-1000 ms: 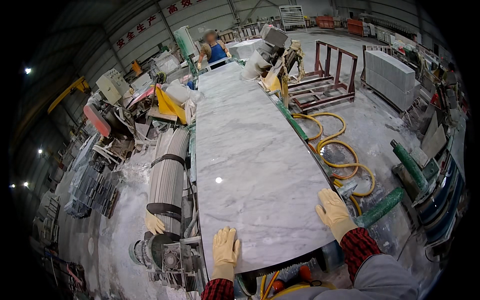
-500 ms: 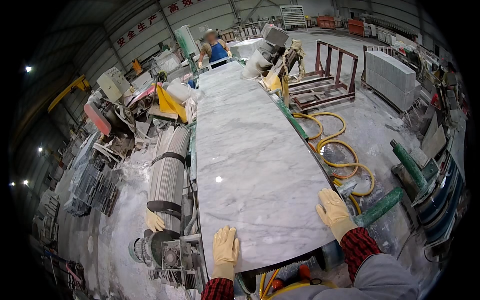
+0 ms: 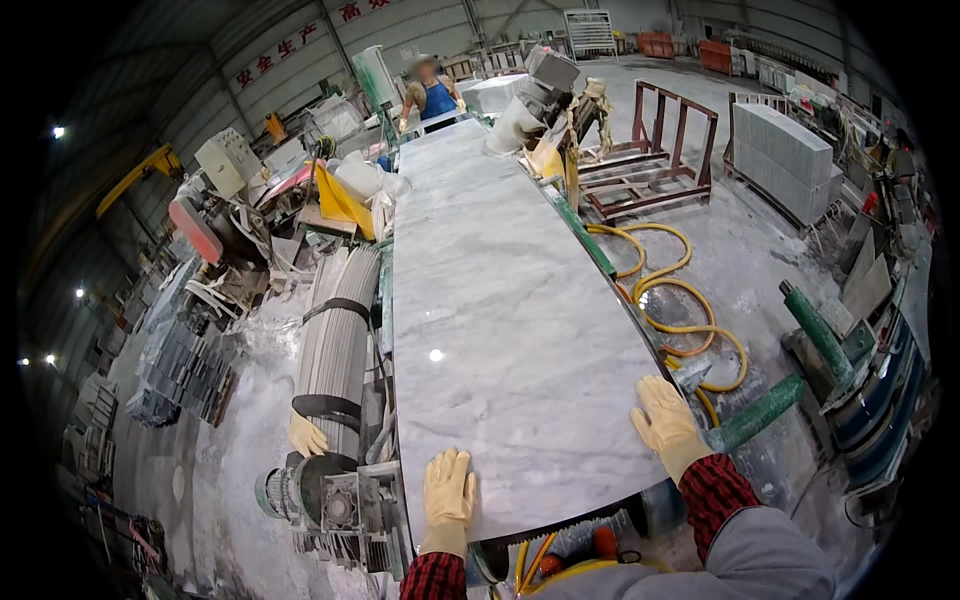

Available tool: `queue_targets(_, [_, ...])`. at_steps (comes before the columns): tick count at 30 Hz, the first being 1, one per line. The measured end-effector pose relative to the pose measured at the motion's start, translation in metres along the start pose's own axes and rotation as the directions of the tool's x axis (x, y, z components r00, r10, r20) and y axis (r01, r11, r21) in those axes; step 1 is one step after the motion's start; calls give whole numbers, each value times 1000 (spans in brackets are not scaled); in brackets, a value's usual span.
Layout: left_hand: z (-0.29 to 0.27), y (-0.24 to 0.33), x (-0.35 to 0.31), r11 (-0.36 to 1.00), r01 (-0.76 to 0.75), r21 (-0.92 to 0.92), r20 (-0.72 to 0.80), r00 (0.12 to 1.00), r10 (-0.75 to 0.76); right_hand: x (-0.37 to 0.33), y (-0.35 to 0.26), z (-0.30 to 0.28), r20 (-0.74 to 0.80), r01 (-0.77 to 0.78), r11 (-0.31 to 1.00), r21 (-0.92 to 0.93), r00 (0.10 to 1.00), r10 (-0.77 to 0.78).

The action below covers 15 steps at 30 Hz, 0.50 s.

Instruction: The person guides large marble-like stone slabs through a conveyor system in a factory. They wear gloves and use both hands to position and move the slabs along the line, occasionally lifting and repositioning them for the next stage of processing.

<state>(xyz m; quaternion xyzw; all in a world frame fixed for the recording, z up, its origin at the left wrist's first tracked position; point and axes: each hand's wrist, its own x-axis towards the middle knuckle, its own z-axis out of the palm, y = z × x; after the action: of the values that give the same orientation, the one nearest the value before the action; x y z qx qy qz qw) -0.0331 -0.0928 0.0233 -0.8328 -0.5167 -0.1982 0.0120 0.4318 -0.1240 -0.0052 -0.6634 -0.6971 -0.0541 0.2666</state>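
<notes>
A long, polished slab of white marble with grey veins [image 3: 520, 330] stretches away from me on a green-framed machine. My left hand [image 3: 449, 495], in a cream work glove, lies flat on its near left corner. On the near right edge rests my right hand [image 3: 668, 425], gloved alike, with its thumb and fingers stretched out. Neither hand is wrapped round anything. A third cream glove [image 3: 307, 436] lies left of the slab, by a strapped grey ribbed bundle [image 3: 335, 350]. Past the far end stands a person in a blue apron [image 3: 438, 100], one hand near the slab.
A motor with a gearbox [image 3: 340, 508] sits beside my left forearm. Yellow hose [image 3: 690, 290] coils on the wet floor to the right, near a green pipe [image 3: 757, 413]. Farther off stand a dark red metal rack [image 3: 650, 170] and stacked stone blocks [image 3: 780, 155].
</notes>
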Motion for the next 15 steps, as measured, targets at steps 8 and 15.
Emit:
queue_targets(8, [7, -4, -10, 998, 58, -11, 47, 997, -58, -1, -2, -5, 58, -47, 999, 4, 997, 47])
queue_targets(15, [5, 0, -5, 999, 35, 0, 56, 998, -35, -6, -1, -8, 81, -68, 997, -35, 994, 70])
